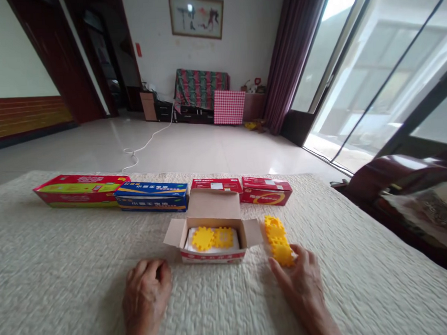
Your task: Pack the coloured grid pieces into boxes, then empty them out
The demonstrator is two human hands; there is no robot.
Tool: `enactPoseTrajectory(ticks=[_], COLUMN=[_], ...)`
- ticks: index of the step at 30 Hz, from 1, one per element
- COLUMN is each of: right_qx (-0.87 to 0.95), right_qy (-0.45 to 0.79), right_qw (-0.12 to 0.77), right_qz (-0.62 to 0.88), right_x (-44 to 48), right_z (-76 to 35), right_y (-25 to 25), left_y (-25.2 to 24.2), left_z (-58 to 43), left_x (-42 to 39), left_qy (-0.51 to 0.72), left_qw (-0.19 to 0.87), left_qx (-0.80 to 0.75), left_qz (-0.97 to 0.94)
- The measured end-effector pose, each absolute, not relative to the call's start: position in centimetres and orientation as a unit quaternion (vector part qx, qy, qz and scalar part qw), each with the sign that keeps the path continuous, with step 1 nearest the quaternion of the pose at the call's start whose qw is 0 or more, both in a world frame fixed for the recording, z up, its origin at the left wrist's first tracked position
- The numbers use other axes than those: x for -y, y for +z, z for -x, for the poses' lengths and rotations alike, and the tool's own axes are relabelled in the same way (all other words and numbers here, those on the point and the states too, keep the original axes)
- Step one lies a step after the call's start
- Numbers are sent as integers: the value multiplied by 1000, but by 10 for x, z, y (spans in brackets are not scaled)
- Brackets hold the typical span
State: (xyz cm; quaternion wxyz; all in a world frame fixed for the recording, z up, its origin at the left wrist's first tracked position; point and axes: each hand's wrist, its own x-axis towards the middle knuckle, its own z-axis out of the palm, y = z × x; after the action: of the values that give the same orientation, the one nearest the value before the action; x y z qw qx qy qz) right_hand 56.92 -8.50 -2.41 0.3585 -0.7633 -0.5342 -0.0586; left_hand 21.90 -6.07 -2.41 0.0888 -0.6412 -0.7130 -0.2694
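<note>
My left hand (145, 291) rests on the quilted cover with its fingers curled in and nothing visible in them. To its right stands an open carton (213, 258) with its flaps spread. White paper lines it, and on that lie a round-looking yellow toothed piece (202, 238) and a squarer yellow toothed piece (223, 237) with an openwork middle. Right of the carton, more yellow toothed plastic pieces (275, 229) lie in a row. My right hand (302, 276) has thumb and fingers on either side of the nearest yellow toothed piece (282, 253), gripping it.
Behind the carton stand a red and green box (82, 191), a blue box (152, 197), a red box (224, 184) and another red box (266, 191). The quilted cover (81, 255) lies under everything. A dark wooden armrest (381, 174) is at the right.
</note>
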Motion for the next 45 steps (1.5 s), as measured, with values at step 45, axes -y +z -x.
enactPoseTrajectory(ticks=[45], right_qx=[573], right_qy=[-77], right_qw=[391], right_qz=[716], right_x=[80], right_z=[-562], right_y=[22], left_y=[-18], left_z=[-226], left_x=[62], left_qy=[-292], left_qw=[68], left_qx=[719], left_qz=[627])
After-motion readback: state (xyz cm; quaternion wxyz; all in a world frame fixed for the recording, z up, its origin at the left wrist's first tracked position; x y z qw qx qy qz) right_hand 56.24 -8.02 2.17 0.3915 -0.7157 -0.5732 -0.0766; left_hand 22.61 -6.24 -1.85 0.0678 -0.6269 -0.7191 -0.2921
